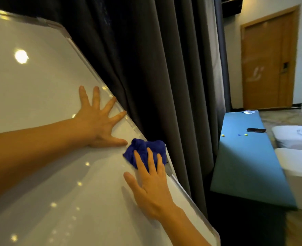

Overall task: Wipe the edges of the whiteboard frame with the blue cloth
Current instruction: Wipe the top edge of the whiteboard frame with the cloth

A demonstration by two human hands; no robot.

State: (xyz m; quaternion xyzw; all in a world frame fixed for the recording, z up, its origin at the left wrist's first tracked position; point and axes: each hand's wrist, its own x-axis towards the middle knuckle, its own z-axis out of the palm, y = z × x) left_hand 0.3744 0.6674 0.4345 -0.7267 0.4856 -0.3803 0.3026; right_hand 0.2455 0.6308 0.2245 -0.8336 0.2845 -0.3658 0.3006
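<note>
Since it looks soft and light, blue cloth [143, 148]: your right hand [150, 189] presses it flat-fingered onto the frame [185, 190]; left hand [97, 125] splayed, bracing

dim warm light, lamp glare on the whiteboard [40, 82], edges warped

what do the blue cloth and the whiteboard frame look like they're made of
Blue cloth: soft fuzzy fabric, likely microfibre, going by its matte nap and bunched folds. Whiteboard frame: probably aluminium, a thin silvery strip with dull sheen; plastic not excluded.
</note>
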